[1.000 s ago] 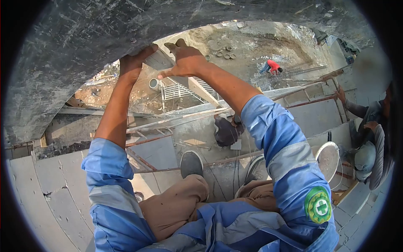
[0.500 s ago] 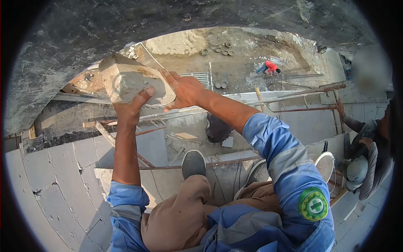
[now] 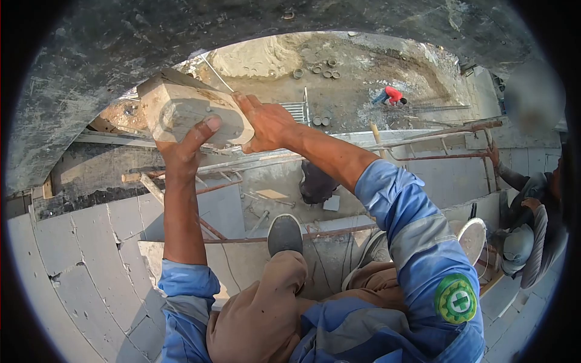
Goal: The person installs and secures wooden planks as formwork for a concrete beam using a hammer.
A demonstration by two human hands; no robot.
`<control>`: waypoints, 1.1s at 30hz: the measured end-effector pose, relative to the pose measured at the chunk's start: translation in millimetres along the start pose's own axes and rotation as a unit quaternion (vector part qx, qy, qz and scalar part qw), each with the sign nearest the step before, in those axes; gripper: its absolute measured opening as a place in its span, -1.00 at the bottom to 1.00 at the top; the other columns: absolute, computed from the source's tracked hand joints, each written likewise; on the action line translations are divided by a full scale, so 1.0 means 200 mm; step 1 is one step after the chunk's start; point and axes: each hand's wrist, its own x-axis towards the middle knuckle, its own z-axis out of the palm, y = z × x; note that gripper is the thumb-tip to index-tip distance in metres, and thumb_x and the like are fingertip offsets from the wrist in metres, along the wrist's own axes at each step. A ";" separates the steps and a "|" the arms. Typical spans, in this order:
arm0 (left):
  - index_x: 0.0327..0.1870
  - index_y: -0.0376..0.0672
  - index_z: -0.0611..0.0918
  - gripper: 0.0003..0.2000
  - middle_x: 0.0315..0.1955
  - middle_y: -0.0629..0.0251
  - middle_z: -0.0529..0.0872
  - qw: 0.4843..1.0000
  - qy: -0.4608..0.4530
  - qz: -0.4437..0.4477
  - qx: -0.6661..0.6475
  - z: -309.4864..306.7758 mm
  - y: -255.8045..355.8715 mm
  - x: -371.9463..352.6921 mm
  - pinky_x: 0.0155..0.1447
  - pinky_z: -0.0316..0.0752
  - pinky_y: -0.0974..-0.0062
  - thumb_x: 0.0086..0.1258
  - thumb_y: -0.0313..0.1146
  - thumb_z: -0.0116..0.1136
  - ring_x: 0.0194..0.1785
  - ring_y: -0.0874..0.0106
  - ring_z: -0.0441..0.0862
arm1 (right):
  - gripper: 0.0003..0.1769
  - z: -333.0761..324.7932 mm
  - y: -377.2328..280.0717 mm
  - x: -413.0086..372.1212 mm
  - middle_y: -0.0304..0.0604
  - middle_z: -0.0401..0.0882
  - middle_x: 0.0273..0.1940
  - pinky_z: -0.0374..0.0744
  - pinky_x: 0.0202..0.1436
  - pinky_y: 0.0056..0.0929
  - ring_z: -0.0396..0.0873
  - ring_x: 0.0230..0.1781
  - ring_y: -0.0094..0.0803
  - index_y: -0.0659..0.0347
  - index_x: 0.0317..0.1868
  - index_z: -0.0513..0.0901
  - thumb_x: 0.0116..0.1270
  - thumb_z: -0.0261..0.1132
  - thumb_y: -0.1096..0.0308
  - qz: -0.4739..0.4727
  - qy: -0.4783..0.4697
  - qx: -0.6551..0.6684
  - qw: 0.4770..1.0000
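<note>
Both of my hands are on a pale, dusty block (image 3: 181,109), held out at arm's length below the dark slab edge. My left hand (image 3: 186,138) grips it from below, the thumb lying across its near face and the fingers hidden behind it. My right hand (image 3: 269,124) is closed on the right end, its fingers over the upper corner. A faint ring-shaped mark shows on the block's face. Whether it is wood or masonry, I cannot tell.
A dark, scuffed concrete surface (image 3: 272,18) hangs overhead. Metal scaffold rails (image 3: 436,136) cross in front of my feet, with a grey block wall (image 3: 78,242) at left. A co-worker (image 3: 532,212) grips the scaffold at right, near a bucket (image 3: 471,239). A person in red (image 3: 393,95) bends far below.
The block has turned a little, its right end looking narrower, and has shifted slightly left in view. Both hands keep hold of it, and the left thumb has moved up slightly.
</note>
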 end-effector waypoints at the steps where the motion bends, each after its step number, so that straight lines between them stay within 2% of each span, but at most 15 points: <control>1: 0.13 -0.33 0.49 -0.35 -0.06 0.11 0.64 1.000 0.002 0.000 0.002 -0.02 0.02 0.01 0.13 0.57 0.36 -0.09 -0.48 0.49 -0.01 0.30 0.64 | 0.26 0.00 -0.02 0.01 0.23 0.36 0.24 0.58 0.09 -0.11 0.57 0.06 0.11 0.34 0.46 0.03 -0.17 0.60 0.10 -0.001 0.002 0.001 1.000; 3: 0.14 -0.33 0.48 -0.34 -0.06 0.10 0.63 0.999 -0.026 0.036 -0.005 -0.06 0.06 0.02 0.13 0.56 0.35 -0.09 -0.48 0.47 -0.02 0.29 0.64 | 0.27 -0.01 -0.08 0.01 0.24 0.37 0.22 0.58 0.09 -0.11 0.56 0.07 0.11 0.35 0.46 0.03 -0.18 0.60 0.10 -0.009 0.002 0.001 1.000; 6: 0.14 -0.34 0.48 -0.35 -0.08 0.10 0.63 0.999 -0.008 0.054 -0.002 -0.04 0.10 0.01 0.11 0.58 0.35 -0.08 -0.45 0.48 -0.04 0.30 0.64 | 0.28 -0.04 -0.12 0.01 0.25 0.39 0.19 0.57 0.10 -0.11 0.55 0.08 0.12 0.36 0.46 0.02 -0.18 0.60 0.08 -0.005 -0.011 0.006 1.000; 9: 0.14 -0.35 0.47 -0.33 -0.09 0.10 0.63 0.999 -0.023 0.034 0.015 -0.02 0.13 0.01 0.09 0.58 0.38 -0.09 -0.44 0.50 -0.05 0.30 0.65 | 0.29 -0.03 -0.10 0.01 0.25 0.40 0.18 0.56 0.11 -0.11 0.54 0.10 0.11 0.36 0.46 0.01 -0.18 0.61 0.07 -0.008 -0.008 0.007 1.000; 11: 0.14 -0.35 0.47 -0.32 -0.09 0.09 0.63 0.999 -0.022 0.026 0.022 0.00 0.14 0.00 0.08 0.59 0.38 -0.09 -0.43 0.50 -0.04 0.30 0.65 | 0.25 -0.03 -0.08 -0.01 0.27 0.38 0.19 0.54 0.09 -0.07 0.54 0.03 0.20 0.30 0.48 -0.02 -0.14 0.54 0.11 -0.022 0.009 0.018 1.000; 14: 0.14 -0.35 0.48 -0.31 -0.08 0.08 0.63 0.999 -0.018 0.017 0.021 0.02 0.13 -0.02 0.08 0.59 0.39 -0.11 -0.43 0.52 -0.03 0.29 0.65 | 0.28 -0.06 -0.09 -0.03 0.25 0.40 0.19 0.56 0.12 -0.12 0.54 0.10 0.11 0.39 0.45 0.03 -0.17 0.61 0.09 -0.012 -0.001 0.001 1.000; 17: 0.15 -0.34 0.48 -0.30 -0.06 0.08 0.63 0.999 -0.013 0.026 0.022 0.01 0.13 -0.01 0.10 0.59 0.38 -0.11 -0.44 0.52 -0.01 0.28 0.64 | 0.27 -0.06 -0.08 -0.02 0.25 0.40 0.19 0.56 0.11 -0.12 0.54 0.10 0.10 0.41 0.45 0.04 -0.16 0.61 0.09 -0.018 -0.005 -0.003 1.000; 33: 0.18 -0.31 0.46 -0.29 -0.04 0.10 0.61 0.999 0.004 0.027 0.017 -0.03 0.10 0.00 0.15 0.56 0.37 -0.11 -0.46 0.53 0.01 0.30 0.63 | 0.26 -0.07 -0.09 -0.01 0.31 0.37 0.23 0.56 0.12 -0.11 0.55 0.09 0.12 0.38 0.47 0.01 -0.14 0.60 0.13 -0.008 -0.020 0.003 1.000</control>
